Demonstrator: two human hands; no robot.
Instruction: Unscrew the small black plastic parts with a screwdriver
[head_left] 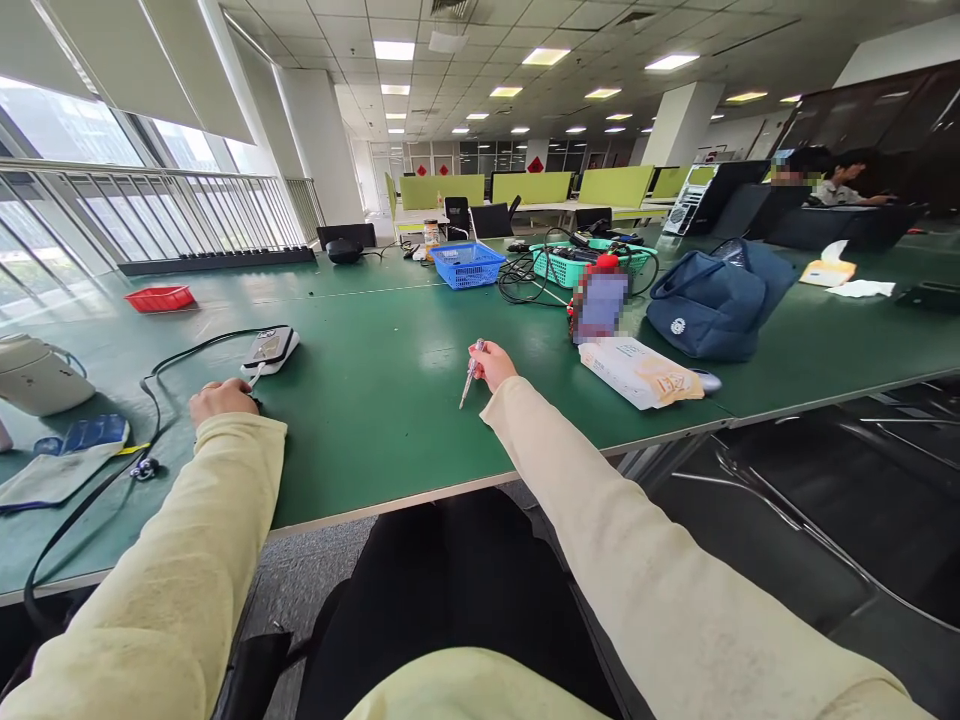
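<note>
My right hand [495, 366] grips a small screwdriver [469, 383] with a clear-looking handle, its tip slanting down toward the green table [360, 440]. Over to the left, my left hand [223, 402] rests on the table with its fingers curled. A bit of something dark shows at that hand's edge, too small to make out. Just beyond it lies a phone [268, 346] on a white pad or block, with a short white cable [257, 375] running toward my hand. A long black cord [161, 385] curves past on the left.
At right lie a tissue pack [637, 372] and a navy bag [709, 310]. Farther back stand a blue basket [469, 268] and a green basket [559, 268] with cables. A red tray [160, 299], a pale jug [37, 375] and a pouch [64, 470] sit left. Two people sit far right.
</note>
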